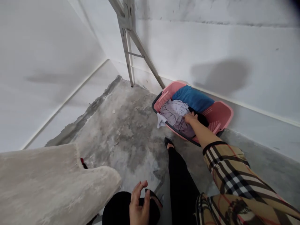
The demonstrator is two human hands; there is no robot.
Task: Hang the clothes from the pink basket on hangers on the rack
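A pink plastic laundry basket [226, 114] with a dark grey rim band stands on the floor by the wall. Inside lie a crumpled greyish-purple garment [172, 114], a folded blue cloth [195, 98] and a black cloth [202, 119]. My right hand [191, 118] reaches into the basket, its fingers curled into the greyish-purple garment beside the black cloth; the fingertips are partly hidden. A white cloth corner [161, 120] hangs over the basket's left side. Low in the view, my left hand [139, 204] is raised above my knee, holding nothing, thumb and fingers apart.
A metal folding ladder [140, 47] leans near the corner behind the basket. At the lower left, a large off-white fabric-covered piece [47, 181] sits close to my leg. The concrete floor [126, 125] is rough and stained. White walls [211, 47] enclose the corner.
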